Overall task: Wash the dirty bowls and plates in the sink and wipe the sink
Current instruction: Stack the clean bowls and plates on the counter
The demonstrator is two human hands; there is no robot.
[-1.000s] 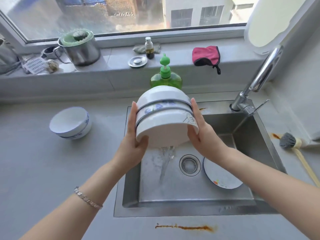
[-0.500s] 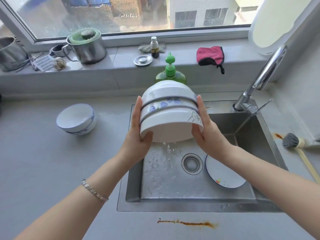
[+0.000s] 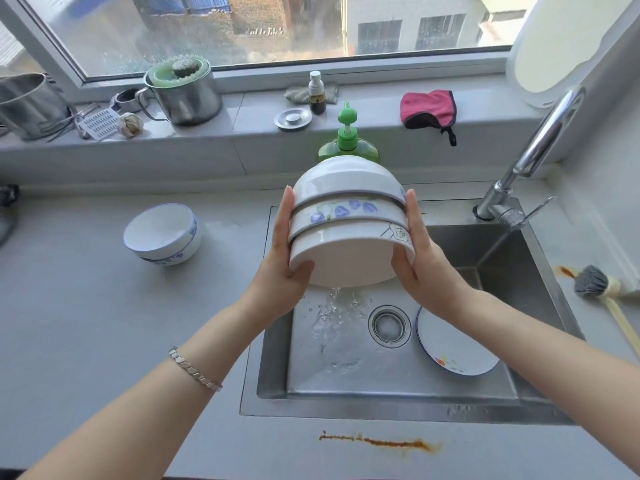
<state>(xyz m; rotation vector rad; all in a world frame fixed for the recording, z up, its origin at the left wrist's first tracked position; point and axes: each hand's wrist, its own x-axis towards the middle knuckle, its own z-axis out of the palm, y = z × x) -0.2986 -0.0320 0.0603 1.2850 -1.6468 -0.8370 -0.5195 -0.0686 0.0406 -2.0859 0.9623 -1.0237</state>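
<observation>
Home kitchen: steel sink [image 3: 540, 299], faucet [image 3: 540, 140], dish-soap bottle [image 3: 346, 147].

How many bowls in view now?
5: three nested white ceramic bowls held between left hand and right hand above the steel sink; apparently two blue-rimmed white bowls nested on the grey counter. More may hide inside.

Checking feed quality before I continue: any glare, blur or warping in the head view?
Head view: even daylight from the window, glare streak on the faucet, wide-angle bending toward the edges; stacked bowls, left hand, right hand sharp; draining water smeared.
</observation>
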